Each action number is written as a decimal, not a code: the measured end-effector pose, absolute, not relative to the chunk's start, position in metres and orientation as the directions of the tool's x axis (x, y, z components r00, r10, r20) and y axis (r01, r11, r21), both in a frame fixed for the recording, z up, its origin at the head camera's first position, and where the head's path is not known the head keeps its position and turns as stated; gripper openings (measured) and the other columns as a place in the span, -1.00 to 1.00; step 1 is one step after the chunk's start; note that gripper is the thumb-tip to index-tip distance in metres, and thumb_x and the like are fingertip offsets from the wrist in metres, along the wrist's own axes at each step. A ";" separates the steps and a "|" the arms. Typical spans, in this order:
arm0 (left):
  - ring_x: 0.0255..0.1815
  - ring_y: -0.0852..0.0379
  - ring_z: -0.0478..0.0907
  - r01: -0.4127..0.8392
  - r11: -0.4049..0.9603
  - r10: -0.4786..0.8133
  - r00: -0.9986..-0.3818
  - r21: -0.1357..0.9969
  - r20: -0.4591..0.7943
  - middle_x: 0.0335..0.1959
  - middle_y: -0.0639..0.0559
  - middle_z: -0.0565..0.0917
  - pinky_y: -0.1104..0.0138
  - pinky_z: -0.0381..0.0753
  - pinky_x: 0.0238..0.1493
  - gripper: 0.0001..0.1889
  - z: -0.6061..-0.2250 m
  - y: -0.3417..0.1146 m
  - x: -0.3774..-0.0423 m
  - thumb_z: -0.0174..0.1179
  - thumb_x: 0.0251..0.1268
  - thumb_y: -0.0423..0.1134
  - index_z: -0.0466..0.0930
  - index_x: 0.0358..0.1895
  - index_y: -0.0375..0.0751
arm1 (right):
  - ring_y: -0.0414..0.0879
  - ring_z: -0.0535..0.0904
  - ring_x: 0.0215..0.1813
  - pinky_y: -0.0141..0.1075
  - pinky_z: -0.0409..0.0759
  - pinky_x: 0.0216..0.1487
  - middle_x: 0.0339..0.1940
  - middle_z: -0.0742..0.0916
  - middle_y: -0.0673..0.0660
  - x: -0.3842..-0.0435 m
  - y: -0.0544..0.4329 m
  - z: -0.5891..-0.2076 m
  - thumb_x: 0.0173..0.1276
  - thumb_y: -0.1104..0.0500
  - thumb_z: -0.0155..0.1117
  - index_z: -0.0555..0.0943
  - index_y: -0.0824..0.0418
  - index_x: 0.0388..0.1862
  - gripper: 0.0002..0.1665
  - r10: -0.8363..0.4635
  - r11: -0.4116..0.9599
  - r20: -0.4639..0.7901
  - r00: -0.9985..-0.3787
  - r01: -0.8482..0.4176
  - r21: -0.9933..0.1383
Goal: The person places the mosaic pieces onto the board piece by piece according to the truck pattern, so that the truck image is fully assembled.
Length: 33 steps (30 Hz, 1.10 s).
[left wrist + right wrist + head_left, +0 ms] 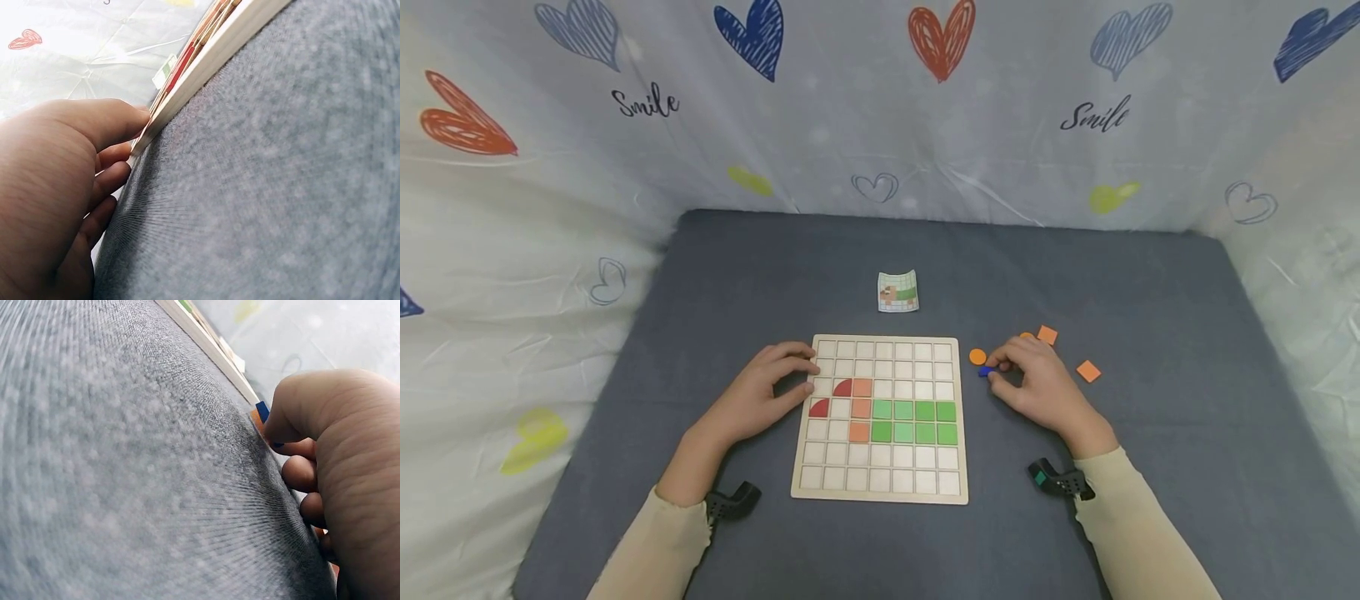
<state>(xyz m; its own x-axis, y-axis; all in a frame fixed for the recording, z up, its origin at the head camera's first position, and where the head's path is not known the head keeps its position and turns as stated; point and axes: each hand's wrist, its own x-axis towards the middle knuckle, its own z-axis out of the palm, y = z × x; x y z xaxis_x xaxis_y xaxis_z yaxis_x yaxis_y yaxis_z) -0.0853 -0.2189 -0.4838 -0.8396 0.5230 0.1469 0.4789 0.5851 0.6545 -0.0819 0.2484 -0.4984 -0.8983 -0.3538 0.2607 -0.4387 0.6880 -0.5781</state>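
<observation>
We see the right hand [1036, 385] pinching 1 blue piece [985, 372], its shape partly hidden, right of the grid board [882, 455]. The left hand [752, 396], fingers relaxed, touches the board's edge. 1 orange piece [1027, 335] is mostly covered.

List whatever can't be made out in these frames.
- Blue piece: full shape, head and right wrist views; right hand covers part.
- Half-hidden orange piece: outline, head view; behind that hand.
- Picture card: fine details, head view; too small.
- Wooden grid board: left wrist view; cut by top edge.
</observation>
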 end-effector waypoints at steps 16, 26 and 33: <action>0.51 -0.16 0.43 0.464 0.606 0.519 -0.846 0.646 0.122 0.45 -0.04 0.58 -0.18 0.44 0.49 -0.72 -0.485 -0.222 -0.087 0.44 0.55 -0.17 0.78 0.23 -0.03 | -0.20 0.55 -0.25 -0.23 0.44 -0.08 -0.27 0.76 -0.10 -0.076 0.241 -0.499 0.34 0.38 0.51 0.79 0.06 -0.18 -0.77 -0.324 0.631 0.348 -0.880 -0.475 -0.614; 0.47 -0.14 0.45 0.474 0.603 0.526 -0.841 0.641 0.128 0.44 -0.05 0.58 -0.17 0.48 0.46 -0.73 -0.489 -0.219 -0.085 0.43 0.56 -0.17 0.77 0.22 -0.03 | -0.15 0.64 -0.17 -0.20 0.59 -0.07 -0.22 0.76 -0.06 -0.064 0.213 -0.489 0.38 0.33 0.49 0.77 0.13 -0.12 -0.84 -0.304 0.597 0.396 -0.866 -0.498 -0.629; 0.50 -0.16 0.43 0.476 0.595 0.527 -0.840 0.648 0.133 0.45 -0.05 0.58 -0.18 0.45 0.48 -0.72 -0.487 -0.221 -0.086 0.43 0.56 -0.18 0.77 0.24 -0.04 | -0.10 0.60 -0.21 -0.21 0.50 -0.09 -0.20 0.75 -0.07 -0.064 0.180 -0.478 0.42 0.30 0.47 0.77 0.10 -0.12 -0.87 -0.363 0.523 0.461 -0.810 -0.587 -0.618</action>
<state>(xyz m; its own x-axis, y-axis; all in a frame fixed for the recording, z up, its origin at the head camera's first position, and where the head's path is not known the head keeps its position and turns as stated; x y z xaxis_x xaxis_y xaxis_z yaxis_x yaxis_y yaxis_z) -0.0863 -0.2209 -0.4869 -0.8395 0.5269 0.1326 0.4757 0.5950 0.6478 -0.0644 0.1800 -0.4779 -0.8095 -0.3633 0.4611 -0.5869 0.5227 -0.6184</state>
